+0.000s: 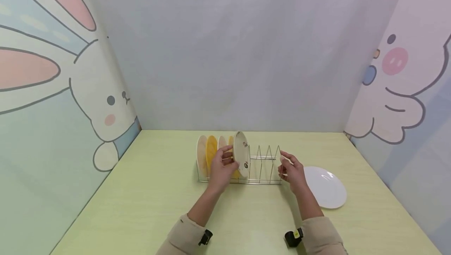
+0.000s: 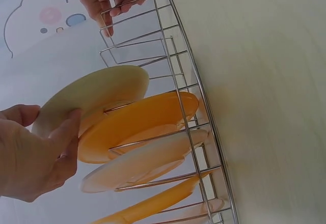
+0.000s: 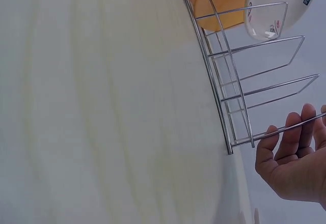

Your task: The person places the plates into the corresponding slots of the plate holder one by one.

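Note:
Between the thumb and fingers of my left hand (image 1: 221, 171) is a white plate with small dark printed marks (image 1: 241, 154), held on edge at the middle of a wire dish rack (image 1: 265, 183). Left of it, yellow plates (image 1: 211, 151) and pale plates (image 1: 201, 155) stand alternately in the rack's slots. The left wrist view shows the held plate (image 2: 97, 94) beside a yellow plate (image 2: 142, 122). At the rack's right end, my right hand (image 1: 293, 172) grips the end wire; its curled fingers (image 3: 291, 137) show in the right wrist view.
A plain white plate (image 1: 325, 187) lies flat on the light green table (image 1: 141, 200), to the right of the right hand. Behind the table hangs a grey backdrop (image 1: 225, 59), with cartoon-printed panels (image 1: 105, 118) on both sides.

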The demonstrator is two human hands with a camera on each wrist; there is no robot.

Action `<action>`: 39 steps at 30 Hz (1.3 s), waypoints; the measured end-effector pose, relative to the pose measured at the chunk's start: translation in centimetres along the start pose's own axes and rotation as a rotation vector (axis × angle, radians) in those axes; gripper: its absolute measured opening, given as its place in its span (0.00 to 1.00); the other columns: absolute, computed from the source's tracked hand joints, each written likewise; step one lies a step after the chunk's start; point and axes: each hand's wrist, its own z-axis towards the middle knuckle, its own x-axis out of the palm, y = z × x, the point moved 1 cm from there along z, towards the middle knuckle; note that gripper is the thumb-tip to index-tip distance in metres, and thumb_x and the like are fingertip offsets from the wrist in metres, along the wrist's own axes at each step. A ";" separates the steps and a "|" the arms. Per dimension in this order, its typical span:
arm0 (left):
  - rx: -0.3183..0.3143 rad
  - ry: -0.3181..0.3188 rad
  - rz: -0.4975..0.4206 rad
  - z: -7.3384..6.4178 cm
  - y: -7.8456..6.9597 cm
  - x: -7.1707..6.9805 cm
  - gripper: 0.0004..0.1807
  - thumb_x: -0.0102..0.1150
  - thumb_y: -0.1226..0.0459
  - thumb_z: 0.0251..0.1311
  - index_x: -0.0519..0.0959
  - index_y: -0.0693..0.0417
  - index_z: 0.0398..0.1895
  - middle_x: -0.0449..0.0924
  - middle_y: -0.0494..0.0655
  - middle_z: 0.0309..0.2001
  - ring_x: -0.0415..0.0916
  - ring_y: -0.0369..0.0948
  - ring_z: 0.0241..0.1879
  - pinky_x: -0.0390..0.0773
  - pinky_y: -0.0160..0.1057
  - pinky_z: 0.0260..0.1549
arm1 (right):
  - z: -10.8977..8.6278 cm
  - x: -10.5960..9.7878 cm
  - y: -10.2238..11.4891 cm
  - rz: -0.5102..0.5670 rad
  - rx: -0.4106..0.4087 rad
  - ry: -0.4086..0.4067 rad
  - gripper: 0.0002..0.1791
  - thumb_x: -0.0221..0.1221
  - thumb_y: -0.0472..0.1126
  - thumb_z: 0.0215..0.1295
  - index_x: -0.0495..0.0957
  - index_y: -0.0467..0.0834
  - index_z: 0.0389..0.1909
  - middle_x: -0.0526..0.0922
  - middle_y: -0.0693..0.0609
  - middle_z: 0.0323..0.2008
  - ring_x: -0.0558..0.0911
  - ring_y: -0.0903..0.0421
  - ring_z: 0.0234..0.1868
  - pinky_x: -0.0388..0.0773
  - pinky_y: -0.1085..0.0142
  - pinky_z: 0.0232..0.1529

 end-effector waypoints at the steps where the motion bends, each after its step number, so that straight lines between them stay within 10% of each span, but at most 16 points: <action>1: 0.004 0.007 0.008 0.0 0.1 0.1 0.27 0.59 0.78 0.50 0.70 0.59 0.57 0.73 0.59 0.47 0.74 0.56 0.45 0.79 0.42 0.37 | 0.0 0.0 0.0 -0.003 -0.001 -0.002 0.21 0.51 0.45 0.69 0.67 0.47 0.62 0.73 0.50 0.21 0.73 0.57 0.23 0.75 0.65 0.28; 16: 0.076 -0.019 0.204 0.3 0.9 1.1 0.22 0.61 0.77 0.48 0.75 0.65 0.51 0.78 0.55 0.39 0.79 0.46 0.35 0.80 0.37 0.29 | -0.1 0.1 -0.1 -0.005 0.008 -0.021 0.22 0.52 0.46 0.69 0.67 0.47 0.63 0.74 0.50 0.21 0.73 0.57 0.23 0.75 0.64 0.29; 30: 0.187 -0.091 0.592 0.9 1.6 2.0 0.20 0.70 0.69 0.44 0.81 0.58 0.45 0.82 0.48 0.36 0.76 0.35 0.23 0.76 0.29 0.23 | -0.3 0.2 0.1 -0.010 0.004 -0.017 0.24 0.52 0.44 0.69 0.65 0.44 0.64 0.74 0.50 0.21 0.74 0.56 0.24 0.76 0.64 0.30; 39: 0.252 -0.107 0.609 0.6 1.8 2.1 0.20 0.71 0.69 0.43 0.81 0.59 0.44 0.82 0.46 0.36 0.77 0.37 0.28 0.76 0.32 0.26 | -0.6 0.2 0.3 -0.035 -0.016 -0.050 0.25 0.53 0.47 0.68 0.67 0.41 0.63 0.76 0.51 0.24 0.76 0.56 0.27 0.77 0.63 0.32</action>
